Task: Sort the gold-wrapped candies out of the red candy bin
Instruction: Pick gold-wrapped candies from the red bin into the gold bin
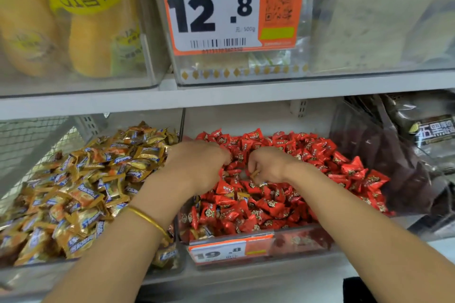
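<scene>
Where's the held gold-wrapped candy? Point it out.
Head view, right of centre: the gold-wrapped candy is pinched in the right hand, over the red candy bin.

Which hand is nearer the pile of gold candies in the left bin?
Left. The left hand is at the left edge of the red bin, beside the gold pile; the right hand is farther right, mid-bin.

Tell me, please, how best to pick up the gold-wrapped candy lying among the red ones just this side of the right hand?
Probably pinch the gold-wrapped candy by its exposed upper face, coming straight down. It sits wedged among red candies that cover its edges, so no side approach looks open.
</scene>
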`<action>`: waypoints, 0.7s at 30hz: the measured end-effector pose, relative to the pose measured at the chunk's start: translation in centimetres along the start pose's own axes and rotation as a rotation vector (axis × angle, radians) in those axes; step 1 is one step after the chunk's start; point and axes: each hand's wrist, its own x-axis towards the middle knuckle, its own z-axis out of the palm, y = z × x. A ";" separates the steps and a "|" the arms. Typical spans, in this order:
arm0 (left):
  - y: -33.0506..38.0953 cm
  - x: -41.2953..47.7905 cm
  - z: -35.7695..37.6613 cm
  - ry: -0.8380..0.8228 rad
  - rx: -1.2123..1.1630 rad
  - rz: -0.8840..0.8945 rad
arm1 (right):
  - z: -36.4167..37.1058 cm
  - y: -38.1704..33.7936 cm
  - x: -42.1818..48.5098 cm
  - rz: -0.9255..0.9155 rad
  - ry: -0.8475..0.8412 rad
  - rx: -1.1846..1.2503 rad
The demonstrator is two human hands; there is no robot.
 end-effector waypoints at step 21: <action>3.6 9.1 2.2 -0.218 -0.688 -0.030 | -2.6 6.0 -6.3 0.263 0.480 0.722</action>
